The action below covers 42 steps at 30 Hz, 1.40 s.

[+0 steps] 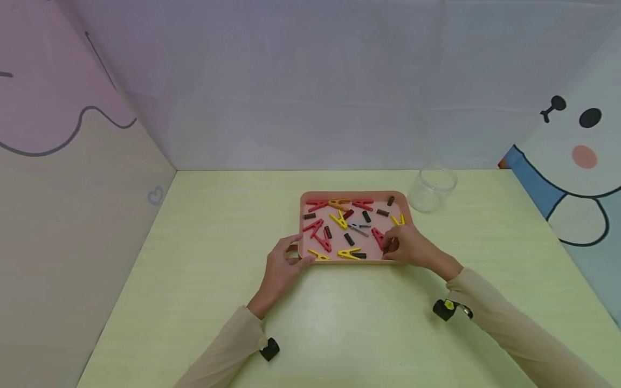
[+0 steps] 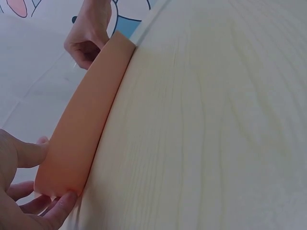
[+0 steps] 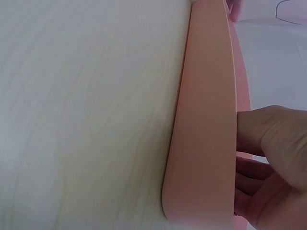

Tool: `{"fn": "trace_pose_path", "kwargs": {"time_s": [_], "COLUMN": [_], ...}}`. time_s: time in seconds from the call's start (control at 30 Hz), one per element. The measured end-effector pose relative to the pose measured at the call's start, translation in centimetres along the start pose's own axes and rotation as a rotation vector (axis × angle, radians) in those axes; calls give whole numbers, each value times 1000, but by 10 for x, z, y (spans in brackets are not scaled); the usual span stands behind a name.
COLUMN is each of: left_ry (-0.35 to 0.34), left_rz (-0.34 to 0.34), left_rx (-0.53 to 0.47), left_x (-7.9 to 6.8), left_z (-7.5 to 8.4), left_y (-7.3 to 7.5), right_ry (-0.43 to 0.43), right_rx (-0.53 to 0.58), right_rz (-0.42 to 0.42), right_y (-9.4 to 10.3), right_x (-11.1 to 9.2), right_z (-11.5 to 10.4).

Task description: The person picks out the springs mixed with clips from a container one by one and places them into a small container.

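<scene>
Pink tray (image 1: 356,262) sat at center of the head frame, on a pale yellow-green table (image 1: 359,328). Left hand (image 1: 282,268) was clamped on the tray's lower-left corner, thumb at the front wall, fingers at the side. Right hand (image 1: 407,245) was over the tray's lower right, fingers curled in behind the front wall; can't tell if they pinched anything.

Visible count in tray: 11 clips, 8 springs.
- Five red clips (image 1: 375,233), one right beside the right hand's fingers
- Four yellow clips (image 1: 342,253), one partly behind the right hand
- One orange clip (image 1: 335,203), top edge
- One grey clip (image 1: 358,230), near middle
- Seven dark springs (image 1: 366,216), scattered
- One dark-red spring (image 1: 348,214), upper middle

One clear cup (image 1: 432,196) stood just off the tray's upper right. Printed marks: one small heart (image 1: 155,195) at left, cartoon face (image 1: 584,156) at upper right.
</scene>
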<state>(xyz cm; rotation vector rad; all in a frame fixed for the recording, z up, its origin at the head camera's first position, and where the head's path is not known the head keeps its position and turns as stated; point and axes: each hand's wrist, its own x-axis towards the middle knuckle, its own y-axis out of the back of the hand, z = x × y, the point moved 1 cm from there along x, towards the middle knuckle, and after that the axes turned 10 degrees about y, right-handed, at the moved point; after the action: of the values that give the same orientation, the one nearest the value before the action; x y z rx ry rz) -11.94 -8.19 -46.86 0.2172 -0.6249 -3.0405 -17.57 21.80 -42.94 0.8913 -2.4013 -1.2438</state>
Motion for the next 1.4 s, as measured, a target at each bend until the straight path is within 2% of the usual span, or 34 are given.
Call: {"fn": "trace_pose_path", "kwargs": {"time_s": [0.3, 0.6, 0.93, 1.4], "left_ry": [9, -23, -30, -37], "left_rz": [2, 10, 10, 12], "left_rx": [3, 9, 4, 1], "left_x": [0, -2, -2, -1], "left_z": [2, 2, 2, 1], "left_y": [0, 0, 1, 1], "right_ry": [9, 9, 55, 55], "right_rx": [-12, 4, 31, 64], "right_rz": [-4, -12, 40, 74], "right_y": [0, 3, 10, 13], "right_x": [3, 3, -1, -9], "right_z": [1, 2, 1, 2]}}
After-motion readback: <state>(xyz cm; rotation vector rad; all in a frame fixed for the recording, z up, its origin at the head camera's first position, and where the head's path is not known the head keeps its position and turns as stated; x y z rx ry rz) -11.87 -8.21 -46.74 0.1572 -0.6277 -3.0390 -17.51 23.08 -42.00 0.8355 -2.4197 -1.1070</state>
